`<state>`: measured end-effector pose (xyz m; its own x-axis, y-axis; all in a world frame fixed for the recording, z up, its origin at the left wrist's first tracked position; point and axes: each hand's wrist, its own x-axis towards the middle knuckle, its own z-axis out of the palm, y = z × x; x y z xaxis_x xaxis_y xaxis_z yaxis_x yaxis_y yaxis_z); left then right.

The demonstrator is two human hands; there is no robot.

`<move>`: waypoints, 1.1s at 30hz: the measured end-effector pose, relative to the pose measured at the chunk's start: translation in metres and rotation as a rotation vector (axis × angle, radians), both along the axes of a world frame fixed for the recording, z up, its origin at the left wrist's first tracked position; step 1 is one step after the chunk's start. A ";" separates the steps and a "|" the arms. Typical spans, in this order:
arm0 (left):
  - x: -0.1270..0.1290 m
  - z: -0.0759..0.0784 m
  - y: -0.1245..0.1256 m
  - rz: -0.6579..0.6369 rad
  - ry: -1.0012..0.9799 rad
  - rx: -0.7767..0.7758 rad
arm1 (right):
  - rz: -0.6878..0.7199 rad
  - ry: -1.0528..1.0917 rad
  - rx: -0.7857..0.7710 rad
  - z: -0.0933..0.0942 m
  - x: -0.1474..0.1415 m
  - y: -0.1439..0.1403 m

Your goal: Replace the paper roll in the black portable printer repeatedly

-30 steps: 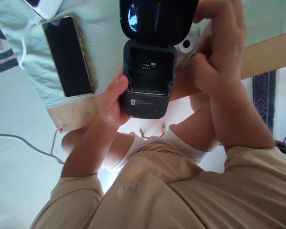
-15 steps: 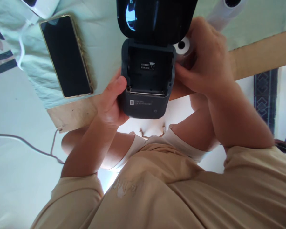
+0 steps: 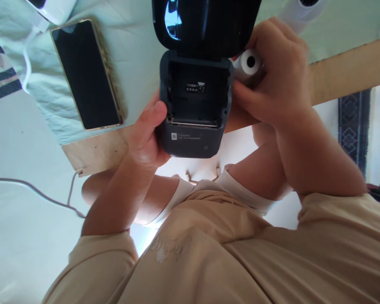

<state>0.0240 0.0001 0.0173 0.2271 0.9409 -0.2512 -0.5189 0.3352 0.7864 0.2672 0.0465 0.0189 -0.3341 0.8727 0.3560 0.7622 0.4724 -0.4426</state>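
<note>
Clasped in the left hand (image 3: pixel 145 137) is a small dark printer (image 3: pixel 194 107), the thumb pressed on its left wall and the fingers hidden beneath, so this grip is closed round the body; the printer sits at the near edge of the bench (image 3: pixel 98 152), partly over the edge, its lid (image 3: pixel 205 25) swung up and away and its paper bay bare to view; the right hand (image 3: pixel 272 76) has its grip curled round a white paper roll (image 3: pixel 248 63), fingers wrapped over the far side and thumb lying against the printer's right wall; the roll sits just beside the printer's upper right corner, touching or nearly touching it, its hollow core facing the camera; left of the printer, well apart from either hand, a phone (image 3: pixel 85 74) lies screen-up on a pale green cloth (image 3: pixel 136 63); a second white roll (image 3: pixel 299 10) shows at the top edge beyond the right hand; a cable (image 3: pixel 34 192) trails at the left.
</note>
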 end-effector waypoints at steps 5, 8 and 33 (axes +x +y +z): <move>0.000 0.000 0.000 -0.034 -0.010 0.021 | -0.049 0.020 0.036 -0.002 -0.001 0.001; 0.000 0.001 0.001 -0.060 -0.021 0.037 | -0.048 0.034 0.048 -0.004 -0.001 0.002; -0.001 -0.001 0.000 -0.024 0.034 0.012 | -0.051 0.179 -0.073 0.007 -0.005 -0.006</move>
<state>0.0235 0.0005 0.0167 0.2411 0.9382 -0.2483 -0.4837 0.3380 0.8074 0.2617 0.0407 0.0260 -0.2256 0.9127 0.3408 0.6902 0.3966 -0.6052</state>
